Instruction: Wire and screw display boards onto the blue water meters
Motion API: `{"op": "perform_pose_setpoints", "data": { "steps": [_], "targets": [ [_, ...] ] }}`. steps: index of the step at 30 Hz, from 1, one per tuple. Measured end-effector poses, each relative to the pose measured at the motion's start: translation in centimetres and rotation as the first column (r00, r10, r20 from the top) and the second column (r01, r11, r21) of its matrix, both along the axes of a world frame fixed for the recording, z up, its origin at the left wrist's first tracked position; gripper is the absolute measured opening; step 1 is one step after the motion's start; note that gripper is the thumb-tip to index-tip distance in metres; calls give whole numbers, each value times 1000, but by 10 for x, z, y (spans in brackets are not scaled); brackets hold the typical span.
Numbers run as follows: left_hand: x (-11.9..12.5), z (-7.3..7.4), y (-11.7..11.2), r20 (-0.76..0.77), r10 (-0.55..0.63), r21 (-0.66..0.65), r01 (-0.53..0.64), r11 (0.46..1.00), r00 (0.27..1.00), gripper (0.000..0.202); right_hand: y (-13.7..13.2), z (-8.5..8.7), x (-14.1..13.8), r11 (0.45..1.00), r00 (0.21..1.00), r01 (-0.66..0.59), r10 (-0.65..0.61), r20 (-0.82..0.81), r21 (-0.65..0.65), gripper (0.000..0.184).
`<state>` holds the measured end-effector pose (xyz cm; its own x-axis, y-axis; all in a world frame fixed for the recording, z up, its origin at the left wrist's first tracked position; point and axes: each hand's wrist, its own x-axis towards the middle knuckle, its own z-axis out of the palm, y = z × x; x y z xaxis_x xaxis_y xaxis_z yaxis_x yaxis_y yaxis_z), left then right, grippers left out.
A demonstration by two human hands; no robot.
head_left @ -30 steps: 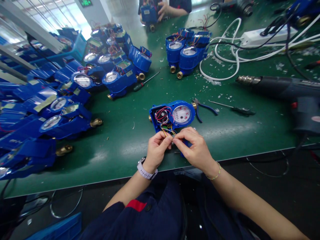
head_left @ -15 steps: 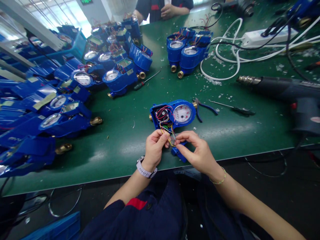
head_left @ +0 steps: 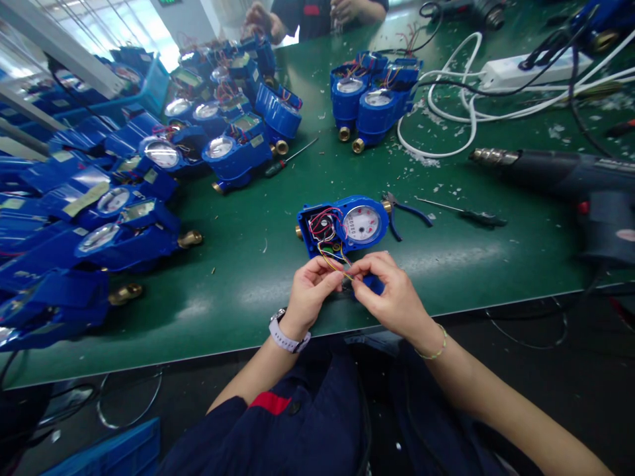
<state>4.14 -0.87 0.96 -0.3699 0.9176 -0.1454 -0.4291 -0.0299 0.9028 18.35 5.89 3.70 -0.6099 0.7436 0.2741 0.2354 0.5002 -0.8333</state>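
1. the left hand is pinched shut, thumb and fingertips gripping the thin coloured wires that trail out of an open blue water meter.
2. the right hand meets it fingertip to fingertip, also pinched on the same wires; a small blue part shows just under its fingers, but whether the hand grips it cannot be told.
3. the meter lies on the green bench just beyond both hands, its open wiring bay toward the left hand and its round dial toward the right.
4. blue-handled pliers rest touching or just beside the meter's brass end, beyond the right hand; a thin screwdriver lies farther out to that side.
5. a dark heat gun lies well out to the right of the right hand.
6. a crowd of blue meters fills the bench out to the left of the left hand, and two more meters stand well beyond the hands.
7. another person's hands show at the far edge of the bench.
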Motion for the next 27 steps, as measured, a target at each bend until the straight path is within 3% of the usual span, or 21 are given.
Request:
{"op": "perform_pose_setpoints", "data": {
  "steps": [6,27],
  "targets": [
    [0,-2,-2,-145,12,-34,-17,999,989,26,3,-1,2,996,998,1,-7,66,84,9],
    [2,-3,-1,-147,46,-27,-51,998,988,26,6,-8,1,984,1000,-8,4,19,177,9]
  ]
}}
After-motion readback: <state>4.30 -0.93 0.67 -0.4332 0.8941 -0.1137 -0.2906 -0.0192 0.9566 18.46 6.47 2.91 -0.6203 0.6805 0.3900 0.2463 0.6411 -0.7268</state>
